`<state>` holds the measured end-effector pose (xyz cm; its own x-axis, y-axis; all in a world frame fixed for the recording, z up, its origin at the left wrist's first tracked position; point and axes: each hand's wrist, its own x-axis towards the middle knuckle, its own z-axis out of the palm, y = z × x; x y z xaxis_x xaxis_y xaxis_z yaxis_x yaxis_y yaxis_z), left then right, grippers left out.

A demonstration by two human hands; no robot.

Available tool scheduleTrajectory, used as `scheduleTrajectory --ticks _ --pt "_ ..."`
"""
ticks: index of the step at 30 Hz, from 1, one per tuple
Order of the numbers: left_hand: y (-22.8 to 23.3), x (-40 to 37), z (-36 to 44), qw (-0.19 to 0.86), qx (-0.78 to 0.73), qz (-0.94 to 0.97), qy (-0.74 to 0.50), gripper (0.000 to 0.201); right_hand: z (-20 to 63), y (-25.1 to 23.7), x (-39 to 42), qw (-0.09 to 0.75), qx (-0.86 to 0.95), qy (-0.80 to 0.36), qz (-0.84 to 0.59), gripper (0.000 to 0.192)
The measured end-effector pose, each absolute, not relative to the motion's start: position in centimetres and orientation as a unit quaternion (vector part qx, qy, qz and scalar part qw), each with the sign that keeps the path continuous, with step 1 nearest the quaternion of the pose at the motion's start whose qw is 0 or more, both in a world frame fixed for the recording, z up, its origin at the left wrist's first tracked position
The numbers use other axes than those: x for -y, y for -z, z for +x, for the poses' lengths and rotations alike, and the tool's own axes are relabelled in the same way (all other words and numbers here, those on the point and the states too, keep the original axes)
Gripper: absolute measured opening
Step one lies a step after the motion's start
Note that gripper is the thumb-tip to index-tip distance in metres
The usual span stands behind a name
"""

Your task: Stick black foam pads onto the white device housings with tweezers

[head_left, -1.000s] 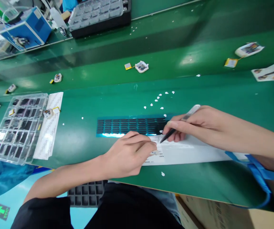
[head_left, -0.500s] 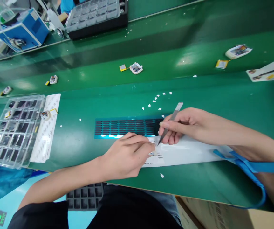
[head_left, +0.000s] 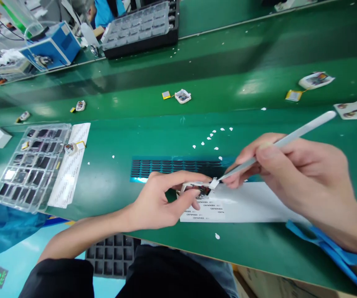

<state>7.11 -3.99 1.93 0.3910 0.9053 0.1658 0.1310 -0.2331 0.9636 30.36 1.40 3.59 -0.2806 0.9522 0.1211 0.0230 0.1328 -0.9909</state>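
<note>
Head view: left hand (head_left: 162,203) pinches a small white-cased module (head_left: 196,190) between thumb and fingers, just above the white label sheet (head_left: 253,205). Right hand (head_left: 293,174) is closed round silver tweezers (head_left: 259,157), tips nipping a tiny white piece (head_left: 213,183) right at the module's edge. Just beyond lies a blue sheet of dark pads (head_left: 178,167), white scraps (head_left: 212,134) scattered past it. Far left, a clear compartment tray (head_left: 29,165) sits on the green bench (head_left: 153,132); more modules (head_left: 182,96) rest on the belt behind.
</note>
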Motion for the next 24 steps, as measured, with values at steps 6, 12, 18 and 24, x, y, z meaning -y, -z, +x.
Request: scheduleTrajectory --ticks 6,12,18,24 --pt "-1.89 4.16 7.28 0.61 -0.347 0.607 -0.374 0.038 29.19 -3.19 -0.35 0.422 0.698 -0.46 -0.35 0.043" --pt "-1.95 4.28 7.48 0.621 -0.356 0.599 -0.358 0.034 29.63 -3.1 -0.54 0.364 0.708 -0.487 -0.359 0.043" --pt "-1.92 4.32 7.65 0.621 -0.352 0.601 -0.36 0.032 29.76 -3.07 -0.68 0.341 0.707 -0.505 -0.36 0.044" --pt "-2.02 4.52 7.76 0.627 -0.359 0.597 -0.349 0.032 29.46 -2.95 -0.63 0.347 0.7 -0.511 -0.357 0.046"
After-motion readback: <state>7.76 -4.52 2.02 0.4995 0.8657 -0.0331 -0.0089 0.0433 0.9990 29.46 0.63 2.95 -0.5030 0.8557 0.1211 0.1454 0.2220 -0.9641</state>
